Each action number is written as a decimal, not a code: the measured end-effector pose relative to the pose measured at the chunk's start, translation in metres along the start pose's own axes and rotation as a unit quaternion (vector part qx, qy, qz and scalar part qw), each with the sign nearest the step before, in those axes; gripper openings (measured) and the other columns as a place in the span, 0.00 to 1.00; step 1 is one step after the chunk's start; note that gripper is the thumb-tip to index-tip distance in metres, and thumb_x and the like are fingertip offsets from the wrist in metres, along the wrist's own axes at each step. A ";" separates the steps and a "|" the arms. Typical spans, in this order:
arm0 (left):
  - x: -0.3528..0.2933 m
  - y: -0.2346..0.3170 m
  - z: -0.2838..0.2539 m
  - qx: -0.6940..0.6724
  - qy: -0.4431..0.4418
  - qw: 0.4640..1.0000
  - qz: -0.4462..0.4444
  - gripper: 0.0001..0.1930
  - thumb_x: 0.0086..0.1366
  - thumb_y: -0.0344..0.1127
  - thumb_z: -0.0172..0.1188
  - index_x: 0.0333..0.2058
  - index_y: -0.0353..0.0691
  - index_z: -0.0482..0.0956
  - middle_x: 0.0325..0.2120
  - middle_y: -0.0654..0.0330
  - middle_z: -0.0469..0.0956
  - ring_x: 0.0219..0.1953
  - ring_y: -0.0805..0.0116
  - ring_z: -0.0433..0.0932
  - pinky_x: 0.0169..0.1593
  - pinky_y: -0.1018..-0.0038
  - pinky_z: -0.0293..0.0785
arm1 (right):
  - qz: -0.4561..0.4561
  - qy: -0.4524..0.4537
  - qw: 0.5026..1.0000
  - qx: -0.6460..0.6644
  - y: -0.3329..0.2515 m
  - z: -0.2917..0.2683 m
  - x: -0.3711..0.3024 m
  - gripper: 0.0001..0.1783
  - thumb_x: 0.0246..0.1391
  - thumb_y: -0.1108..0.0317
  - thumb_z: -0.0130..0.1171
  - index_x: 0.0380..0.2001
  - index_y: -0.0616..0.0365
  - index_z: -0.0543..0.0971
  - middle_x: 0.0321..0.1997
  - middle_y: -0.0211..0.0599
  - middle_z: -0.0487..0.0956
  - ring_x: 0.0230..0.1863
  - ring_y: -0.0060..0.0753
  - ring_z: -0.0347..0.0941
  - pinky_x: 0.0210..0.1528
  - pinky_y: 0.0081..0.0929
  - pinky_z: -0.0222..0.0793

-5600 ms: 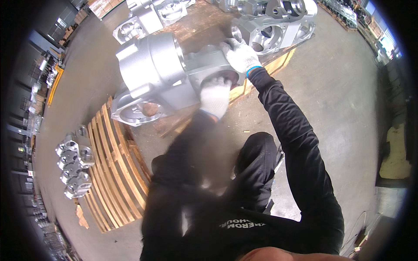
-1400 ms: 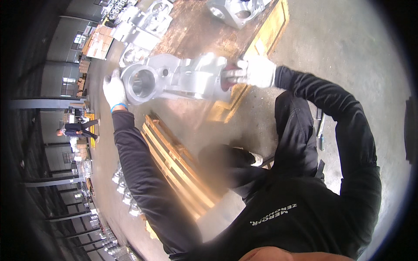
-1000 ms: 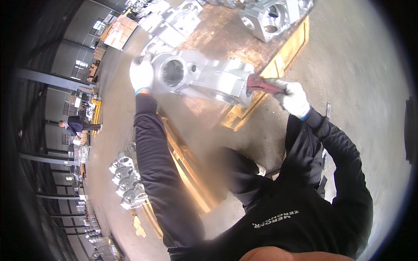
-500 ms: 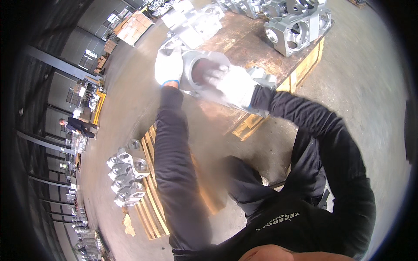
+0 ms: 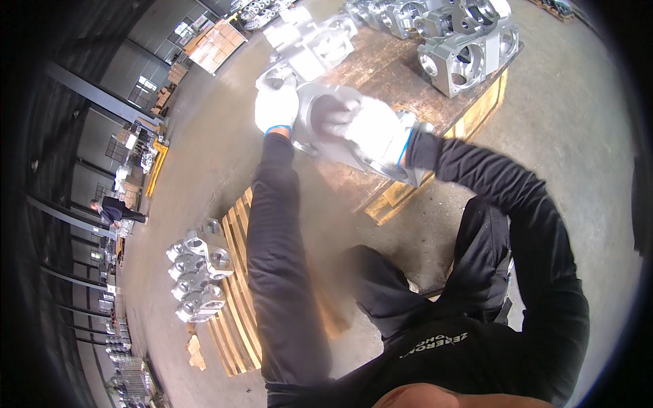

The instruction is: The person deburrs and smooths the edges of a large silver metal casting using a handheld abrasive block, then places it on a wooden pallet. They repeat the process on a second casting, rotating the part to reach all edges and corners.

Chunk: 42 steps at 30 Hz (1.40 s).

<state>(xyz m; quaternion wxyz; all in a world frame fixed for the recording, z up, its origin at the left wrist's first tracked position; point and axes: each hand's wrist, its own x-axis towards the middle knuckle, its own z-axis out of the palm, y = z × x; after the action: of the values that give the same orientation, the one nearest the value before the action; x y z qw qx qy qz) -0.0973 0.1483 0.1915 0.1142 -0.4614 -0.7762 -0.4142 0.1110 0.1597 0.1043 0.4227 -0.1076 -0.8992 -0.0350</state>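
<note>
A silvery metal casting (image 5: 333, 152) with a wide round bore lies at the near left edge of a brown wooden crate top (image 5: 384, 64). White gloves with blue cuffs cover both hands. My left hand (image 5: 277, 109) is closed on the casting's left side; its fingertips are partly lost in glare. Over the bore, my right hand (image 5: 377, 130) reaches in from the right with fingers stretched out and apart, slightly blurred. Its palm hides part of the casting. Just beyond my left hand stand more bright castings (image 5: 309, 47), washed out by light.
More castings (image 5: 454, 64) stand along the crate's far and right sides. Below left, a wooden pallet (image 5: 235, 309) carries several castings (image 5: 198, 268), with a torn brown piece (image 5: 196, 353) on the floor beside it. A person (image 5: 117, 211) stands far left, near yellow equipment (image 5: 156, 170).
Both hands and the casting sit slightly farther right in the picture, as does the crate, so the view has shifted. My right hand stays at the bore, my left on the casting's side.
</note>
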 end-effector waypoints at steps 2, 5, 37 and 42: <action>0.002 -0.001 0.000 -0.012 -0.004 1.000 0.002 0.29 0.65 0.56 0.62 0.47 0.32 0.83 0.44 0.43 0.85 0.50 0.49 0.83 0.55 0.64 0.75 | -0.123 0.051 0.988 -0.076 0.024 -0.009 -0.003 0.19 0.57 0.60 0.59 0.51 0.49 0.82 0.58 0.34 0.80 0.63 0.44 0.72 0.64 0.46 0.67; 0.005 -0.002 -0.002 -0.042 -0.044 0.998 0.001 0.30 0.63 0.56 0.64 0.56 0.39 0.79 0.51 0.46 0.83 0.55 0.48 0.80 0.58 0.62 0.73 | -0.117 0.000 0.992 -0.046 0.041 -0.016 -0.007 0.17 0.56 0.60 0.59 0.48 0.47 0.84 0.57 0.29 0.81 0.62 0.41 0.72 0.63 0.45 0.68; 0.014 -0.023 0.001 -0.122 -0.062 0.988 0.072 0.15 0.67 0.42 0.62 0.41 0.33 0.84 0.37 0.50 0.86 0.42 0.57 0.82 0.50 0.65 0.74 | 0.316 -0.284 0.883 0.201 0.161 -0.001 -0.094 0.21 0.47 0.64 0.59 0.42 0.65 0.85 0.22 0.35 0.81 0.22 0.28 0.75 0.26 0.29 0.69; 0.007 -0.029 -0.030 -0.218 -0.156 0.962 0.056 0.13 0.68 0.34 0.61 0.45 0.32 0.84 0.40 0.56 0.85 0.44 0.67 0.80 0.51 0.72 0.74 | 0.352 -0.256 0.857 0.276 0.122 0.006 -0.112 0.22 0.48 0.63 0.62 0.47 0.54 0.87 0.33 0.43 0.86 0.36 0.35 0.83 0.40 0.31 0.75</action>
<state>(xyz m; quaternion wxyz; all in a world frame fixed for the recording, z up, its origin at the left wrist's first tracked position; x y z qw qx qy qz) -0.1308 0.1242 0.1988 -0.0889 -0.5767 -0.6484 -0.4890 0.2030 0.2607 0.0108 0.1743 -0.3015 -0.8504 0.3943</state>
